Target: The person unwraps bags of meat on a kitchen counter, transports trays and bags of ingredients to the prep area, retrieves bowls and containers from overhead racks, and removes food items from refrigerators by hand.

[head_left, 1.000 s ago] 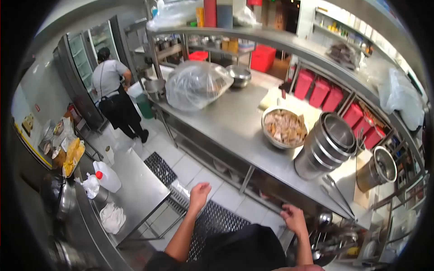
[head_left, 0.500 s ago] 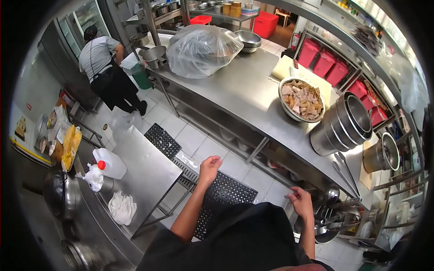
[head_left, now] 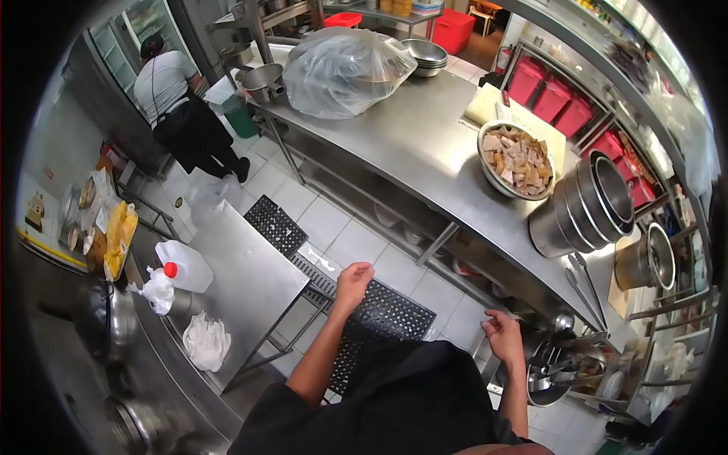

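My left hand [head_left: 354,283] hangs in mid-air over the floor, its fingers loosely bent and nothing in it. It is nearest to the corner of the steel side table [head_left: 250,262]. My right hand [head_left: 502,334] is held low by the long steel counter [head_left: 425,136], fingers half curled and apart, also without anything in it. Beside it, past the counter's edge, are bowls and utensils [head_left: 557,371]. On the counter stand a bowl of chopped meat pieces [head_left: 518,161], stacked steel pots [head_left: 569,216] and tongs [head_left: 585,292].
A jug with a red cap [head_left: 186,267] and a white cloth [head_left: 206,343] sit on the side table. Black perforated mats [head_left: 387,318] lie on the tiled floor. A co-worker [head_left: 171,91] stands by the fridge. A large plastic bag [head_left: 341,72] rests on the counter.
The view has shifted slightly, so the counter and its things sit a little farther right. The co-worker stands more upright at the fridge. Both my hands keep about the same pose.
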`<control>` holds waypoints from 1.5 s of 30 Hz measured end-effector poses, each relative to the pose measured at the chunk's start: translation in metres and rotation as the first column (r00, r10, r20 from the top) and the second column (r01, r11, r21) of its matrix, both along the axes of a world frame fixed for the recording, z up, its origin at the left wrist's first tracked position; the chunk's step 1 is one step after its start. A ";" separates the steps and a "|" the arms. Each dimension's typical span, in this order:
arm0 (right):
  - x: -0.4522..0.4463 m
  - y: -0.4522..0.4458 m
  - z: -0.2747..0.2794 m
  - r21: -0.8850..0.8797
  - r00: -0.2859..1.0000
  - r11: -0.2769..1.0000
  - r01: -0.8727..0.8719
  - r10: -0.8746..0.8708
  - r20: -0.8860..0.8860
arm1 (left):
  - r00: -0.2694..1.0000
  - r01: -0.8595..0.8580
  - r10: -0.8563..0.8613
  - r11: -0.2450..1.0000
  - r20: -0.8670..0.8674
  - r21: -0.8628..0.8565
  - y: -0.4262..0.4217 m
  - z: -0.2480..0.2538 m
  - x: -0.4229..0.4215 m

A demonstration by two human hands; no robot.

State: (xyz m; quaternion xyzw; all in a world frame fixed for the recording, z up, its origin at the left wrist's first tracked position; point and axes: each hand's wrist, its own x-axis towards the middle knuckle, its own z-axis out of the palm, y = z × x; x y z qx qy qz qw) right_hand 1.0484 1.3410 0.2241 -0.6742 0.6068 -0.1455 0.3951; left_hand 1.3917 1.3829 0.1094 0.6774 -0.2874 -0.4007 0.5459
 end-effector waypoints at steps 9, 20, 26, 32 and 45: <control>-0.035 0.032 -0.024 -0.006 0.981 0.984 0.179 -0.178 0.073 | 0.981 0.166 -0.166 0.986 0.104 0.006 -0.027 0.022 -0.010; -0.022 0.024 -0.035 0.017 0.969 0.979 0.205 -0.206 0.140 | 0.970 0.167 -0.148 0.982 0.194 -0.085 -0.043 0.042 0.005; 0.000 -0.025 -0.035 0.028 0.987 0.998 0.063 -0.066 0.149 | 0.977 0.081 -0.064 0.994 0.205 -0.077 -0.058 0.056 0.020; 0.021 -0.085 -0.054 0.030 0.977 0.999 -0.028 0.021 0.214 | 0.961 -0.032 0.076 0.986 0.264 -0.166 -0.105 0.085 0.043; 0.138 -0.240 -0.005 -0.098 0.875 0.927 -0.362 0.375 0.306 | 0.848 -0.326 0.399 0.912 0.348 -0.250 -0.171 0.130 0.131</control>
